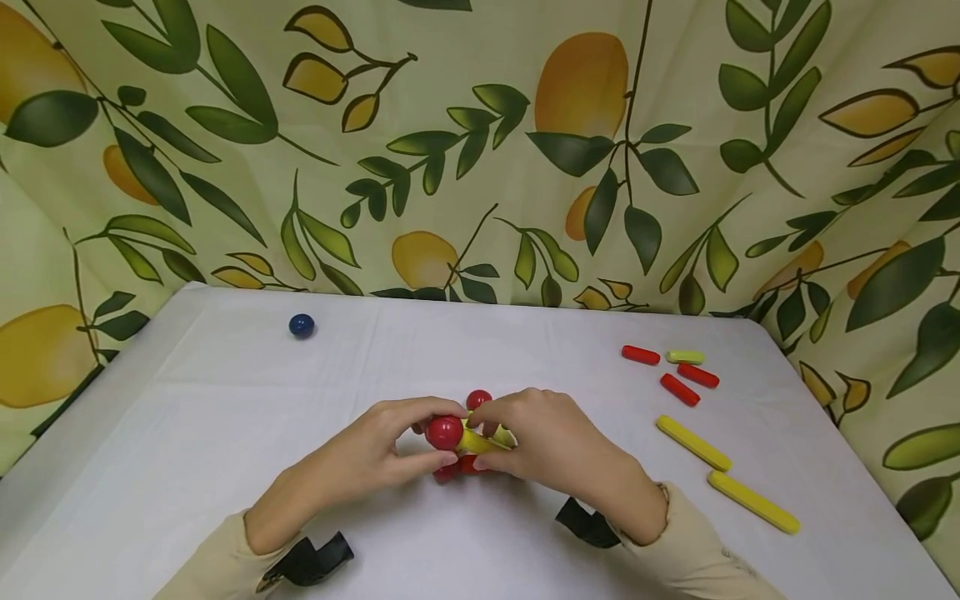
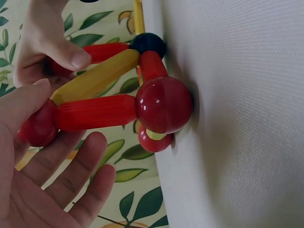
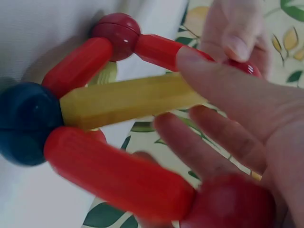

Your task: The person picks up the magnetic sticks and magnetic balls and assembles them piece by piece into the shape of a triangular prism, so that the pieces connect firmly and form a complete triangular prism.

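A model of balls and rods sits on the white table between both hands. My left hand (image 1: 382,442) pinches its raised red ball (image 1: 445,432) with thumb and fingers; a red rod (image 2: 97,113) slopes from that ball to a red ball (image 2: 164,104) near the tabletop. A yellow rod (image 3: 128,102) runs from the held ball to a blue ball (image 3: 28,123). Curled over the model's right side, my right hand (image 1: 547,437) has its thumb and fingers around the yellow rod's upper end, beside another red rod (image 3: 118,175) and red ball (image 3: 230,204).
A lone blue ball (image 1: 302,326) lies at the back left. Toward the right are several loose short rods, such as a red rod (image 1: 680,389) and a pale yellow rod (image 1: 686,357). Nearer are two long yellow rods (image 1: 753,502). Behind the table hangs a leaf-patterned cloth (image 1: 465,192).
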{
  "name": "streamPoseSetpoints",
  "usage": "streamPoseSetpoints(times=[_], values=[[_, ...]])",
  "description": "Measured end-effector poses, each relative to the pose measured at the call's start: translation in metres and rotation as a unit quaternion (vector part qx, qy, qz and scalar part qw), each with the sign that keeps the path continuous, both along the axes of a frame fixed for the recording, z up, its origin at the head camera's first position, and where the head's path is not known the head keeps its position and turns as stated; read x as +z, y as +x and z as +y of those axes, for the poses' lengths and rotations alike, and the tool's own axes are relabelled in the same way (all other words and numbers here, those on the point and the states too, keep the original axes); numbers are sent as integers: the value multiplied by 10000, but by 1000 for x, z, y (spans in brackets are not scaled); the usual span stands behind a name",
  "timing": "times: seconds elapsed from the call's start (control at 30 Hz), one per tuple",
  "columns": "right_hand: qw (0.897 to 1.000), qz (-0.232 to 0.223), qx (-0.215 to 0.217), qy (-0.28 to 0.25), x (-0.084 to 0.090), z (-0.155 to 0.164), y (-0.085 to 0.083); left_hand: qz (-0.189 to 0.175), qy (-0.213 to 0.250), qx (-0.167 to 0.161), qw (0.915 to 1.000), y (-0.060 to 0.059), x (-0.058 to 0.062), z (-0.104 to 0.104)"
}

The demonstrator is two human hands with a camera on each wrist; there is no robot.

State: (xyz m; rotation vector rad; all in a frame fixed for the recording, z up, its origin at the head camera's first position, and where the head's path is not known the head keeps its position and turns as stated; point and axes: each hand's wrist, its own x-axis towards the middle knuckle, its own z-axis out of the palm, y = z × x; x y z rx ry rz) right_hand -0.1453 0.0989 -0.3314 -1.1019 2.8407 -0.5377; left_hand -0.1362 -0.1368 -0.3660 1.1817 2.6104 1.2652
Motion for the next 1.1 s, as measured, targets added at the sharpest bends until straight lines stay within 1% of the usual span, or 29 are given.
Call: streamPoseSetpoints(times=[0.1, 0.17, 0.27, 0.37, 0.5, 0.63, 0.7, 0.77, 0.93, 1.03, 1.1], values=[[9972, -618, -85, -412, 0, 10, -2, 49, 26, -25, 10000, 0, 0, 0], [9915, -1064, -131, -737, -1, 17, -4, 28, 21, -36, 10000, -1, -1, 0], [9809, -1546, -241, -1156, -6, 27, -6, -128, -36, -16, 9999, -2, -2, 1], [9733, -1792, -369, -1387, -13, 37, -7, -433, -112, 87, 9990, -2, -4, 2], [9674, -2029, -477, -1441, -25, 47, -5, -778, -173, 158, 9967, -4, -8, 4], [9661, -2051, -437, -1507, -36, 51, -4, -1053, -167, 38, 9943, -6, -12, 5], [9676, -1914, -403, -1595, -39, 51, -4, -1155, -243, 35, 9930, -6, -14, 5], [9687, -1791, -410, -1671, -42, 50, -4, -1272, -389, 109, 9911, -6, -15, 6], [9690, -1733, -462, -1701, -45, 49, -3, -1312, -797, 333, 9876, -5, -17, 9], [9697, -1745, -517, -1633, -45, 48, -4, -1219, -827, 347, 9885, -4, -17, 9], [9703, -1751, -510, -1589, -46, 48, -4, -1260, -857, 359, 9877, -4, -17, 9]])
